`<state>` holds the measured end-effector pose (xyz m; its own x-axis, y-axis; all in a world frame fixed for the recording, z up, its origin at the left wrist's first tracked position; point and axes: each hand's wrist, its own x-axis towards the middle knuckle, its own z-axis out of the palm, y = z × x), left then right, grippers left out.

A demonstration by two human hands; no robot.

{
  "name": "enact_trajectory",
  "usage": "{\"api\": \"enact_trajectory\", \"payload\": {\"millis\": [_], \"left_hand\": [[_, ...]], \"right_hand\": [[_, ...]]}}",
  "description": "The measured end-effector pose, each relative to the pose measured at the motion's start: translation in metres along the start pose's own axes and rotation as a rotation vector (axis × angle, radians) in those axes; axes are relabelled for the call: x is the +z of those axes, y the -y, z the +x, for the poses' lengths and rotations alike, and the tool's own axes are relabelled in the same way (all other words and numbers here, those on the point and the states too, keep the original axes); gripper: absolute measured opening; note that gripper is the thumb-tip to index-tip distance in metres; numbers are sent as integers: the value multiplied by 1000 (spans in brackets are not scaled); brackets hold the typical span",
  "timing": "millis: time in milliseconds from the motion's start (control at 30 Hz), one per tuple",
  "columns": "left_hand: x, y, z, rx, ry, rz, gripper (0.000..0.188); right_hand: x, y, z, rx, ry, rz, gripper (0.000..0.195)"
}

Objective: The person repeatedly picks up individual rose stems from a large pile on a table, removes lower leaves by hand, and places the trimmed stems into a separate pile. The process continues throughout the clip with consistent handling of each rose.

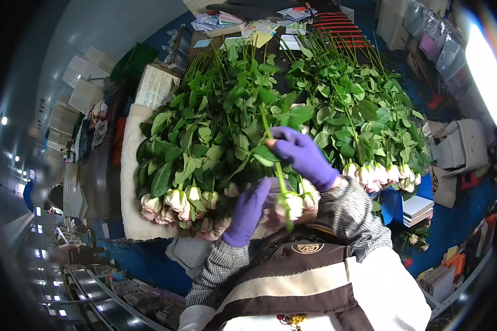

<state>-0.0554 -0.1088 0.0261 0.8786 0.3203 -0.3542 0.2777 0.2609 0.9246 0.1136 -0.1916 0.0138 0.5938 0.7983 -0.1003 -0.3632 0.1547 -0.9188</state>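
Observation:
Both my hands wear purple gloves with bare fingertips showing on the right one. My right hand is closed around the green stem of a pale pink rose, whose bloom hangs toward me. Beside that bloom, my left hand has its fingers raised behind the stem; whether they grip anything is hidden. A second pale rose lies just right of the first. Under and left of my hands is a heap of leafy roses, blooms toward me, stems pointing away. Another heap of roses lies to the right.
A fleecy pale cover pads the table's left edge. Papers and a red-striped black cloth are at the far end. A blue box with stacked cards stands near right, beside a grey-white chair.

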Motion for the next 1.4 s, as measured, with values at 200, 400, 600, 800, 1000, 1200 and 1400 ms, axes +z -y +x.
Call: {"api": "enact_trajectory", "payload": {"millis": [200,400,600,800,1000,1200,1400], "left_hand": [[-66,40,9,449,-467,626,30],[-85,74,22,363,-579,1095,38],[-60,89,30,189,-622,1273,49],[-55,92,41,128,-619,1167,55],[-68,66,15,79,-499,954,37],[-63,22,24,9,-191,-744,24],[-88,92,82,38,154,-1041,18]], "right_hand": [[-96,34,-25,-120,-306,-572,22],[-222,-58,-28,-58,-631,-1495,22],[-110,-4,-43,-506,-662,-1577,50],[-33,-118,-4,55,43,-1067,49],[-37,-99,-7,-108,-71,-1177,37],[-35,-90,-1,-805,159,-814,35],[-10,-124,-9,-699,130,-632,46]]}}
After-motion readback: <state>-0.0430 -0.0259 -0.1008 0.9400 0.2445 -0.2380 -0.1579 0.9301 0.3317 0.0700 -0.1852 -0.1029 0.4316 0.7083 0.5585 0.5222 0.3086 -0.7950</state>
